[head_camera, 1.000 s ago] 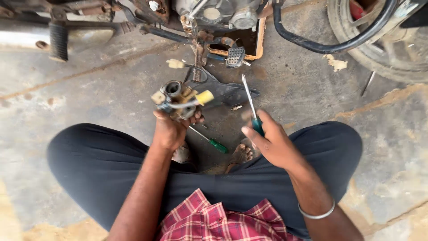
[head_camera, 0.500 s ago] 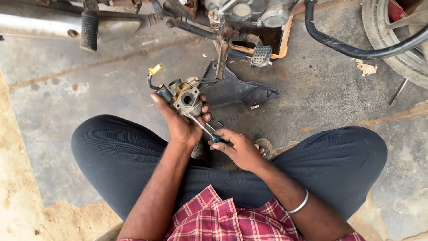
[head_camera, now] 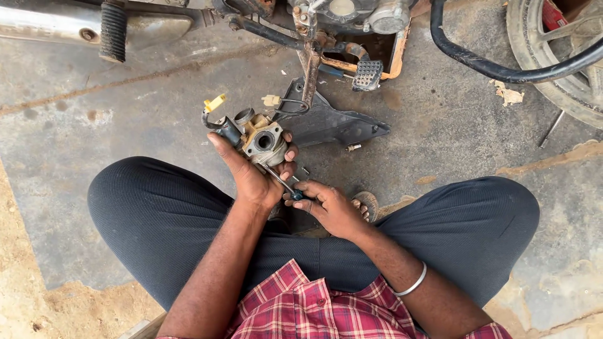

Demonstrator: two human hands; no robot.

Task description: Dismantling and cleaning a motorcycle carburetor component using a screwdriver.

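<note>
Seated cross-legged on the stained concrete floor (head_camera: 75, 163) in dark trousers (head_camera: 440, 232) and a red checked shirt (head_camera: 295, 307), a silver metal bangle (head_camera: 409, 286) on my right wrist, I work over my lap. My right hand (head_camera: 330, 207) is closed around the dark handle of a slim metal screwdriver (head_camera: 282, 184), its shaft running toward 11 o'clock to the underside of a small grey and tan metal carburettor (head_camera: 260, 139). My left hand (head_camera: 251, 172) grips that carburettor from below, fingers wrapped round its body, holding it just above my knees at the centre of the frame. A short black hose with a yellow plastic clip (head_camera: 215, 103) juts from it at 10 o'clock. Just beyond, at 1 o'clock, a flat black plastic side panel (head_camera: 326, 122) lies on the floor. Farther off, the motorcycle's engine (head_camera: 352, 12) and ridged foot peg (head_camera: 367, 74) stand at 12 o'clock, its chrome exhaust pipe (head_camera: 56, 28) at 10 o'clock, and a tyre (head_camera: 553, 63) at 2 o'clock.
</note>
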